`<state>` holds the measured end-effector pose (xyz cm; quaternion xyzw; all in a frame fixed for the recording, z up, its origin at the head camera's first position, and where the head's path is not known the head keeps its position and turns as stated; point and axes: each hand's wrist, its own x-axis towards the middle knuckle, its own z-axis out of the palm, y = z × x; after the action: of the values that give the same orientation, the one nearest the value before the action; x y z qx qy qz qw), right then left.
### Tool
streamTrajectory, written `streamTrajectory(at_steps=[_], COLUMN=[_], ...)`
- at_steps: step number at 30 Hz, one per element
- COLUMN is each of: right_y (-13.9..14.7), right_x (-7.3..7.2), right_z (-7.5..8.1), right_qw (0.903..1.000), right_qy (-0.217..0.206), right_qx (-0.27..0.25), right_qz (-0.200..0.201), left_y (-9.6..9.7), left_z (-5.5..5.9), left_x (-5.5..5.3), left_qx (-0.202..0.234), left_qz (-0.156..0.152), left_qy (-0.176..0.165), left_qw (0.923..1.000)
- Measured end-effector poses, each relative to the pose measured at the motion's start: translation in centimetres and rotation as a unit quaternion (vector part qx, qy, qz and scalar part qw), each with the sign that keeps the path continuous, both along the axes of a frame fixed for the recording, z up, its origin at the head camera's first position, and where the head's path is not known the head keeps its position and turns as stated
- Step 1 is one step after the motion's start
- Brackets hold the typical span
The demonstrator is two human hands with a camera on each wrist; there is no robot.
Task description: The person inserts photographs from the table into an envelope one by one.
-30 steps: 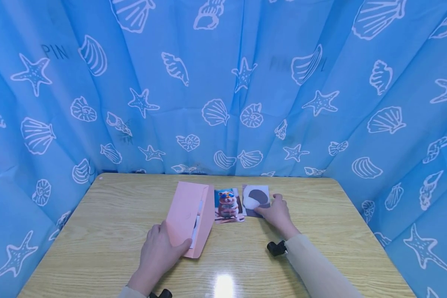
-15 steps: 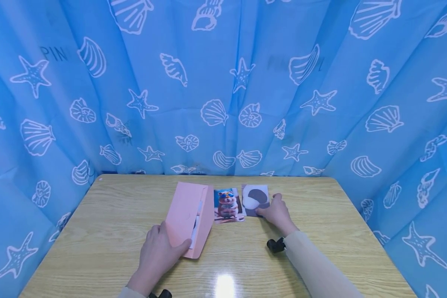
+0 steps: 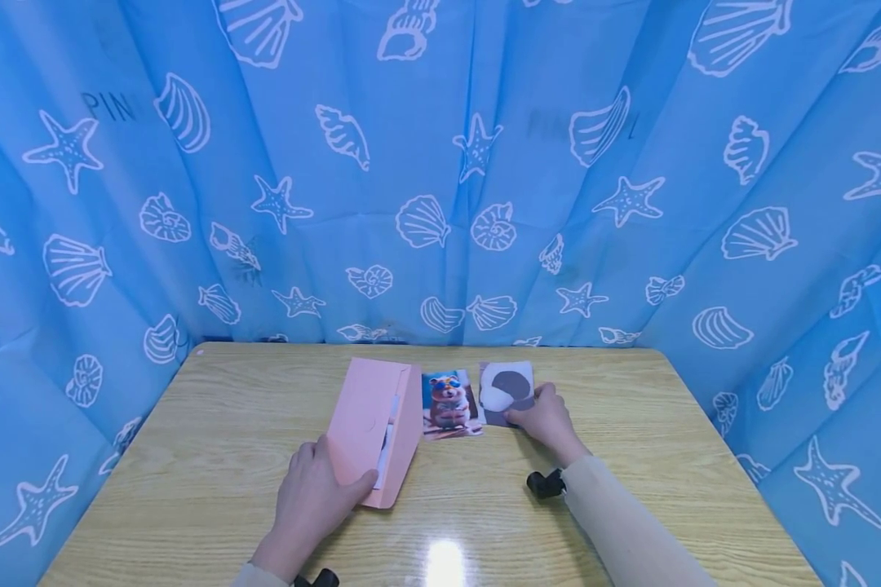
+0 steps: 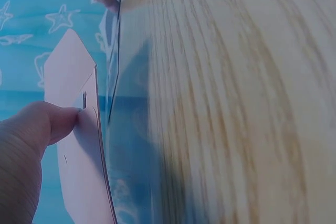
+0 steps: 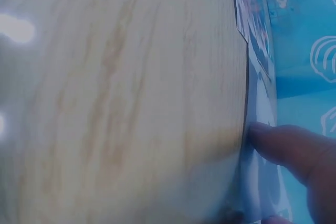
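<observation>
Photo (image 3: 506, 390) probably light, bendy, kinda slick, best taken by edges; corner pinched by right hand (image 3: 549, 420). Pink envelope (image 3: 363, 420), likely easily creased, gripped by left hand (image 3: 316, 491).

Faint "PIN" lettering (image 3: 108, 106) shows on blue curtain (image 3: 382, 187).

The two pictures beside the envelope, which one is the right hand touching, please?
The grey and white picture has the right hand on it; no hand touches the hamster picture.
</observation>
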<state>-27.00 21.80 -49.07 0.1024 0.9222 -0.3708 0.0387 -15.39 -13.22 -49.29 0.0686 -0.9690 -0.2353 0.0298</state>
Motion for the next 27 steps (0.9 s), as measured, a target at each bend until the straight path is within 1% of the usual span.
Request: streamTrajectory(at_steps=[6,18,23,27], right_y=[0.1,-0.24,-0.19,-0.13], right_x=[-0.11,0.01,0.13,0.29], right_z=[-0.09,0.16,0.11,0.02], right_qw=[0.9999,0.9998,0.9999,0.9997], right_qy=[-0.003,-0.013,-0.005,0.017], right_qx=[-0.011,-0.009,-0.014,-0.018], right_qz=[-0.005,-0.008,-0.006,0.0], left_y=[-0.11,-0.42,-0.48,-0.54], left_z=[-0.09,-0.31,-0.28,-0.29], left_x=[-0.03,0.06,0.16,0.16], left_qx=[0.0,0.004,0.003,0.003], left_qz=[0.001,0.004,0.004,0.005], left_qy=[0.001,0.003,0.0,-0.002], left_qw=[1.0,1.0,1.0,1.0])
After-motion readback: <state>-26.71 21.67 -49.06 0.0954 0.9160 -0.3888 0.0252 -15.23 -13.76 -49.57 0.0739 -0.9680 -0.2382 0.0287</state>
